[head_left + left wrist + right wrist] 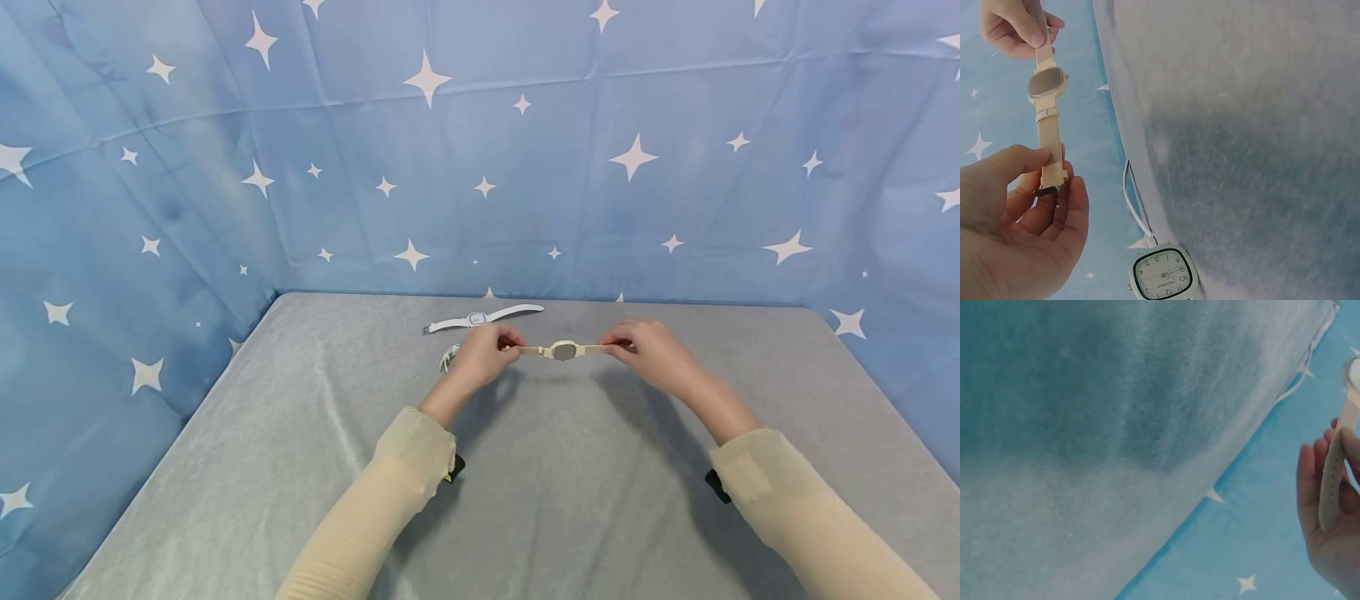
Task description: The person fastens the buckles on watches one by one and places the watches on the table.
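A cream wristwatch (564, 351) with a rounded-square case is stretched out level above the grey surface. My left hand (486, 353) pinches its buckle-end strap, and in the left wrist view the dark buckle (1047, 190) pokes out below the thumb. The holed strap end (1331, 487) is pinched by my right hand (647, 350), its tip hanging free over the palm. Just beside my left hand a pale green watch (1163, 273) rests on the surface, partly hidden by that hand in the head view. Behind it lies a white watch (477, 318) with its strap spread out.
The grey cloth-covered table (570, 500) reaches back to a blue curtain (525, 142) with white stars, which also runs along the left and right sides. Both watches on the table lie near its far edge.
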Motion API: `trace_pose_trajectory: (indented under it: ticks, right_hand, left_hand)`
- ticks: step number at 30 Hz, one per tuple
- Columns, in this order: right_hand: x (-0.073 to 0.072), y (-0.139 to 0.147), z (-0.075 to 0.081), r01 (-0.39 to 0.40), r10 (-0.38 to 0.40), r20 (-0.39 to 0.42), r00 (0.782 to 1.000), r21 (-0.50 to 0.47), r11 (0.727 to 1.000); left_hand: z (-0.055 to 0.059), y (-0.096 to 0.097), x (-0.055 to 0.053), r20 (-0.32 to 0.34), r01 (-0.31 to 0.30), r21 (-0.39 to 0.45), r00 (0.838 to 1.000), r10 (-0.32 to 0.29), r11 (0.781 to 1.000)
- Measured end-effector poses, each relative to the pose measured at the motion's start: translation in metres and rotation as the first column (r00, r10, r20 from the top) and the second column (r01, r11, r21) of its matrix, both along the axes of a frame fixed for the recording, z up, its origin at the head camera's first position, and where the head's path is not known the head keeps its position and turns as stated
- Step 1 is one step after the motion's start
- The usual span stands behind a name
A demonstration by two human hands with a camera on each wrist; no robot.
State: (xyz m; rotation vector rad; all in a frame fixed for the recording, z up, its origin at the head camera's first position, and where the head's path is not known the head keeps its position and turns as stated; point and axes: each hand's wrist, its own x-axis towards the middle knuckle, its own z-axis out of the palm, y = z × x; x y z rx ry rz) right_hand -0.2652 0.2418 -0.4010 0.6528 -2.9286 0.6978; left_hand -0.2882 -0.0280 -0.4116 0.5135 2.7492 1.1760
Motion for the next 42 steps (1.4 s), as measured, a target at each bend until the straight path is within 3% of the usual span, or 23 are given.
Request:
trace_pose_trajectory:
  ticks: [19, 28, 42]
  right_hand:
    - [0.016, -0.003, 0.004, 0.022, -0.019, 0.035, 0.999, -0.089, 0.996]
    - [0.020, -0.003, 0.006, 0.016, -0.011, 0.039, 0.999, -0.121, 0.993]
    - [0.026, -0.003, 0.008, 0.056, -0.038, 0.112, 0.993, -0.161, 0.985]
  left_hand:
    - [-0.003, -0.009, 0.003, -0.038, -0.001, 0.068, 0.999, 0.003, 0.998]
    - [0.000, -0.013, 0.009, 0.019, 0.015, 0.178, 1.000, -0.019, 0.984]
    - [0.002, -0.017, 0.015, 0.033, 0.028, 0.204, 0.999, -0.036, 0.979]
